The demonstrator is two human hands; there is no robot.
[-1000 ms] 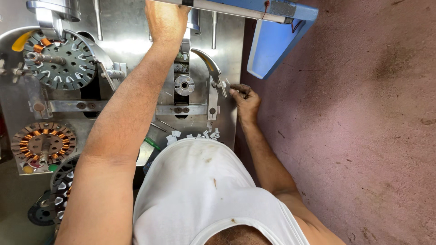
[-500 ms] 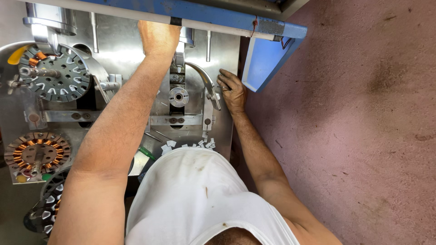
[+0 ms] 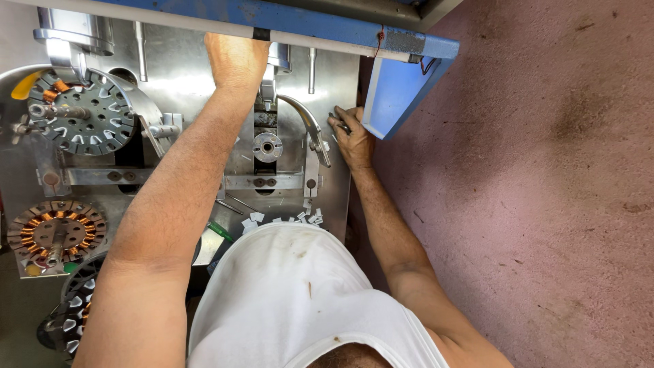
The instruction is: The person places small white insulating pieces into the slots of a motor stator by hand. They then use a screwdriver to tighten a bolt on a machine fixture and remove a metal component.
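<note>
My left hand (image 3: 235, 61) reaches to the top of a steel machine plate (image 3: 184, 82). Its fingers are hidden under a blue frame bar (image 3: 306, 24), just left of the machine's centre column (image 3: 267, 109). My right hand (image 3: 353, 136) lies at the plate's right edge, beside a curved metal lever (image 3: 308, 123). Its fingers are curled round a small dark metal piece (image 3: 338, 121). A round hub (image 3: 267, 146) sits on the column between my two arms.
A slotted stator disc (image 3: 82, 119) is mounted at the left. Below it lies a stator wound with copper (image 3: 56, 235), and a further dark one (image 3: 71, 317) lower down. Small white paper bits (image 3: 286, 219) lie near my chest. A blue tray (image 3: 398, 95) hangs at the right over a pink floor (image 3: 531, 204).
The view has tipped, so the blue bar and tray sit lower in the picture. My right hand has shifted slightly off the lever's end toward the plate's edge. My left hand stays at the top.
</note>
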